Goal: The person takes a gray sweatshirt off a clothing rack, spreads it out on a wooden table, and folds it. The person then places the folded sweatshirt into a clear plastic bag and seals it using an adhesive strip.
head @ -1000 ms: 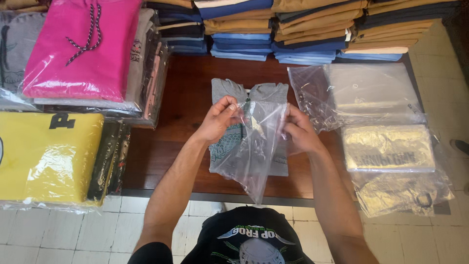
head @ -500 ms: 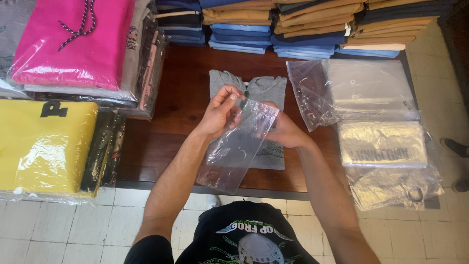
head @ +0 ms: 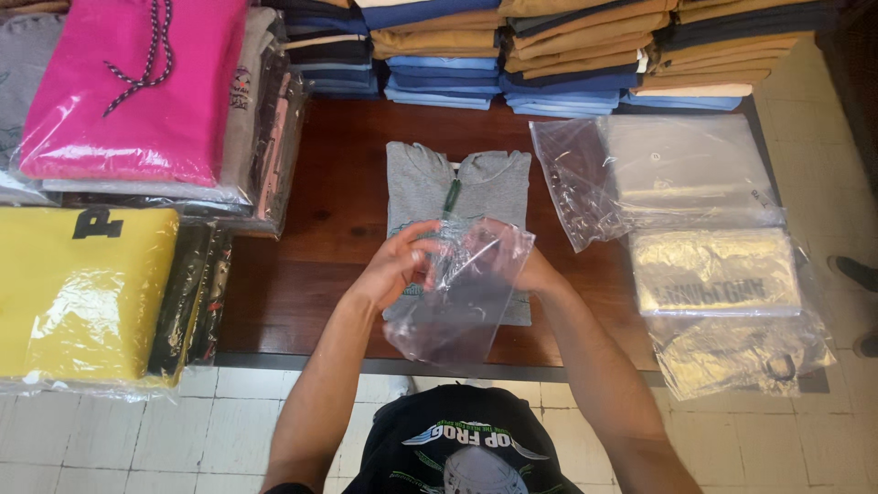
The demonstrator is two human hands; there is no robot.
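Head view | left hand [head: 395,265] pinches clear plastic bag [head: 462,293] | right hand [head: 535,273] grips it behind, above folded grey shirt [head: 457,187]

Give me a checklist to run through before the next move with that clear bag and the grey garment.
1. Both hands on the clear plastic bag: ok, left hand and right hand grip its upper end.
2. Bag mouth open: cannot tell, the film is crumpled between the fingers.
3. Folded grey garment lying flat on the wooden table: ok.
4. Bag clear of the garment: cannot tell, it hangs over the garment's lower half.
5. Empty bags to the right out of the way: ok.
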